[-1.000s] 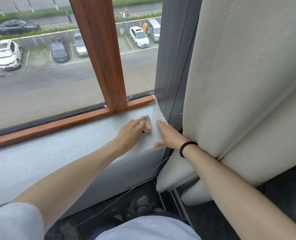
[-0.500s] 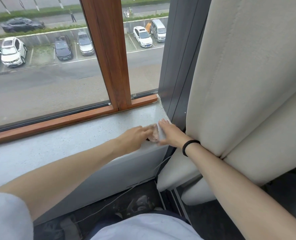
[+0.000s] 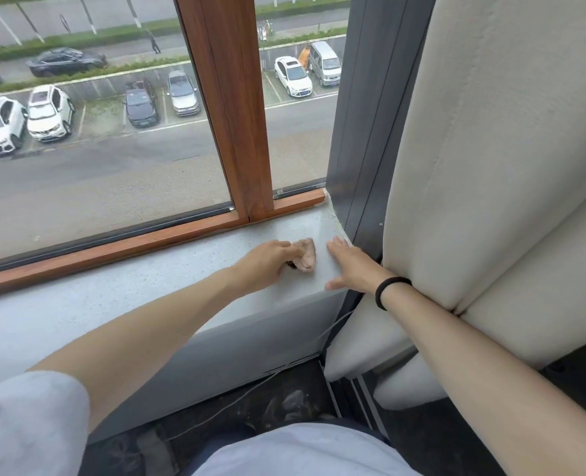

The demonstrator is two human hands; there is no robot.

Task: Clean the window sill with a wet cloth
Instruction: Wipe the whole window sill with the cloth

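A pinkish cloth (image 3: 304, 255) is gripped by the left hand (image 3: 266, 264) on the window sill (image 3: 147, 286); beside the cloth, the right hand (image 3: 351, 266) is laid flat, fingers straight.

Through the glass you see a road (image 3: 113, 173) and, beyond it, a row of parked cars (image 3: 49, 111). A brown wooden window frame (image 3: 230, 115) divides this view; to its right stands a dark grey post (image 3: 363, 115), then a tall cream padded panel (image 3: 490, 149). Below, a thin white cable (image 3: 247, 392) runs over the dark floor (image 3: 422, 434).
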